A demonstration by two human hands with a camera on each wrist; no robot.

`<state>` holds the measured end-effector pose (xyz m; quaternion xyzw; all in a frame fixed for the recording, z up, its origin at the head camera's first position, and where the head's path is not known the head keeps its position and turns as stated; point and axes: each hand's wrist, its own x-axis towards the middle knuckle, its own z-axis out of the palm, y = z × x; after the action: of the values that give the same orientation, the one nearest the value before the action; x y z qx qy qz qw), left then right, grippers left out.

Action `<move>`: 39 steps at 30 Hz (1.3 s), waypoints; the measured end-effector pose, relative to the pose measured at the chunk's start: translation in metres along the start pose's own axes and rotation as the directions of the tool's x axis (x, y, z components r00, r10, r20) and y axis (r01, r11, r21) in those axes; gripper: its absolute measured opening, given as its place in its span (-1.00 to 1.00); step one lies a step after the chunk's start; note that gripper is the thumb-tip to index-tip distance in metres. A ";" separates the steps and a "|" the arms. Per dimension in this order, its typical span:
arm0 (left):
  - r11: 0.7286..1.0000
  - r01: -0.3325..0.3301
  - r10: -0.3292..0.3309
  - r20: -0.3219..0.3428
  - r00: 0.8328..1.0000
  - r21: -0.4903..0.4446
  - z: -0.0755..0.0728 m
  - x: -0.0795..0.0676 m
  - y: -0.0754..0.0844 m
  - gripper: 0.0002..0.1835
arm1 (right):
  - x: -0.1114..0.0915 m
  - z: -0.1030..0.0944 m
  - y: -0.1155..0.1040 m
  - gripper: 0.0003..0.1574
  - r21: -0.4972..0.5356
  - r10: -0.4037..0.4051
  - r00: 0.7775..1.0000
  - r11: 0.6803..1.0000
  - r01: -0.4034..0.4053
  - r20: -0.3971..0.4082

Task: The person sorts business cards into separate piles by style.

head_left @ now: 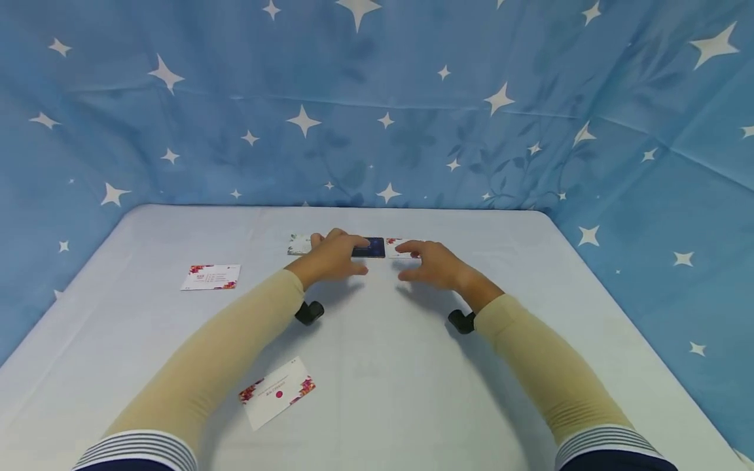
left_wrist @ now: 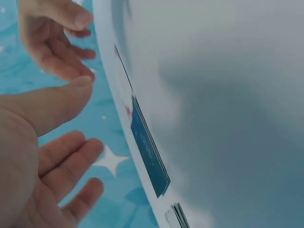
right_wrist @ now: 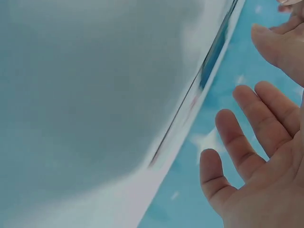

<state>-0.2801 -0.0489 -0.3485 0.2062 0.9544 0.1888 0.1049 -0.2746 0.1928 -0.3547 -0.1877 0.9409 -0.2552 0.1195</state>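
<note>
Toward the far edge of the table, a row holds a white card with greenish leaves (head_left: 298, 244), a small stack of dark blue cards (left_wrist: 148, 149) and a white card with red flowers (head_left: 396, 246). My left hand (head_left: 337, 255) hovers in front of the blue stack, overlapping part of it in the head view, its fingers loosely bent around nothing. Close by on the right, my right hand (head_left: 434, 265) hangs over the red-flowered card, thumb and fingers apart and holding nothing. The left wrist view shows several layers in the blue stack's edge.
Another floral white card (head_left: 211, 277) lies at the left of the white table (head_left: 377, 405). Nearer the front, a tilted white card with a red dot (head_left: 278, 392) rests beside my left sleeve. Behind the table hangs a blue star-patterned curtain (head_left: 377, 150).
</note>
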 end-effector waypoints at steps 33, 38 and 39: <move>1.000 -0.012 0.012 -0.002 1.000 -0.004 0.024 -0.219 -0.038 -0.57 | -0.053 0.105 -0.133 -0.39 -0.159 -0.419 0.809 0.841 0.517 0.411; 0.998 -0.055 0.056 -0.034 0.998 0.021 0.028 -0.214 -0.037 -0.48 | -0.055 0.103 -0.131 -0.39 -0.221 -0.378 0.841 0.848 0.482 0.387; 0.998 -0.060 0.061 -0.042 0.997 0.024 0.028 -0.213 -0.038 -0.47 | -0.055 0.102 -0.131 -0.39 -0.227 -0.371 0.846 0.850 0.475 0.384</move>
<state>-0.0956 -0.1639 -0.3631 0.2323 0.9518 0.1855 0.0762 -0.1545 0.0664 -0.3646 -0.4489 0.8704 -0.0882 0.1818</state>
